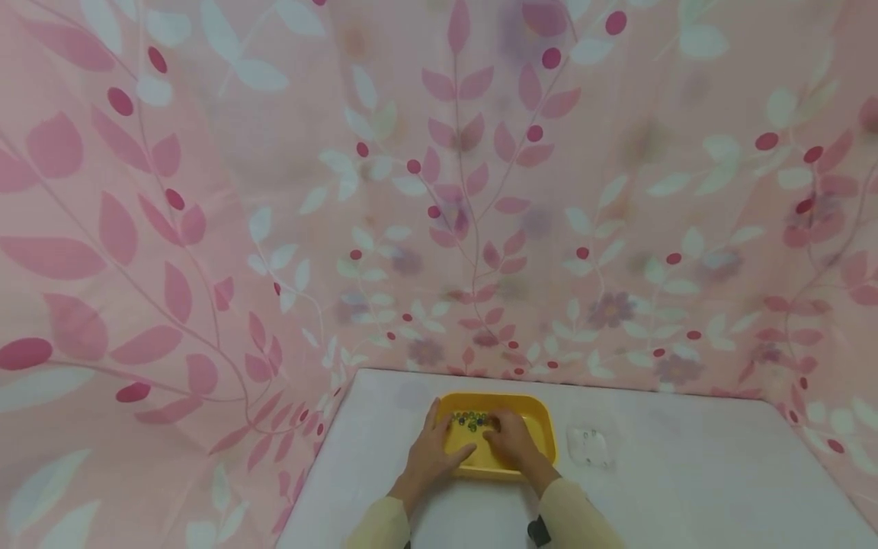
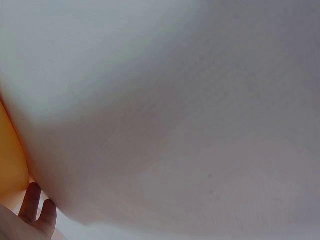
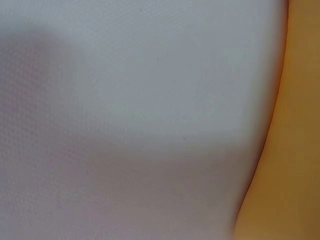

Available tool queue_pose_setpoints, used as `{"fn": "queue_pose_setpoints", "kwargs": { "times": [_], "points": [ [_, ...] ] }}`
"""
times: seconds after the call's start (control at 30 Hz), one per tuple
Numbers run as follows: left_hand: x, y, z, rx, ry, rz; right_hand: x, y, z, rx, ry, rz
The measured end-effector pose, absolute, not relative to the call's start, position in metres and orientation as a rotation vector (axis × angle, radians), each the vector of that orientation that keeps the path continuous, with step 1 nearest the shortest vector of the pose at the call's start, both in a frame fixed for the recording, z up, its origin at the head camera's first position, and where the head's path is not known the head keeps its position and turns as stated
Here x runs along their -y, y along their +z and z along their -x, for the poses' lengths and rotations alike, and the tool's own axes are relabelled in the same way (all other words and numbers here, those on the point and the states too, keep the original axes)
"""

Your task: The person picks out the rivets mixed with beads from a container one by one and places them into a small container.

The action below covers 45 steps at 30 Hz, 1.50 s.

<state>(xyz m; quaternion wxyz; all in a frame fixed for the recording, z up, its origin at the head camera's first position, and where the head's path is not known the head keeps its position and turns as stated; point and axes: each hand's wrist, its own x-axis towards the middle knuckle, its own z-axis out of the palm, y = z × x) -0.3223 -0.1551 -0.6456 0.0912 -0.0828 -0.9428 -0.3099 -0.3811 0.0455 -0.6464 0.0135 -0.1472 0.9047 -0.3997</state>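
A shallow yellow tray (image 1: 490, 473) holds several small glass marbles (image 1: 472, 421), green and dark blue, grouped in its back left part. My left hand (image 1: 430, 451) lies at the tray's left side, fingers along the rim and thumb stretched out over the tray's inside. In the left wrist view, two fingertips (image 2: 32, 200) of it show beside the tray's outer wall (image 2: 10, 155). Over the tray, my right hand (image 1: 513, 438) has its fingers bent beside the right end of the marbles; I cannot tell whether it pinches one. The right wrist view shows only the tray's wall (image 3: 285, 165) and tabletop.
To the right of the tray, a small clear transparent dish (image 1: 588, 447) stands on the white-covered table (image 1: 693, 457). Pink cloth (image 1: 473, 191) with a leaf pattern hangs behind the table's back edge and along its sides.
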Motion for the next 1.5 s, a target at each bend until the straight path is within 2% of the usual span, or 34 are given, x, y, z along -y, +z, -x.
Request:
{"fn": "queue_pose_setpoints", "kwargs": {
  "times": [0.2,0.57,0.9,1.5],
  "points": [
    [0.16,-0.64,0.328,2.824,-0.912,0.235,-0.039,-0.638,0.386,-2.821,-1.156,0.608],
    [0.161,-0.641,0.33,2.792,-0.935,0.272,-0.02,-0.627,0.383,-2.96,-1.083,0.679],
    [0.155,-0.647,0.326,2.803,-0.914,0.285,-0.015,-0.633,0.381,-2.927,-0.934,0.76],
    [0.155,-0.648,0.324,2.805,-0.908,0.252,-0.011,-0.641,0.384,-2.864,-0.901,0.729]
  ]
}}
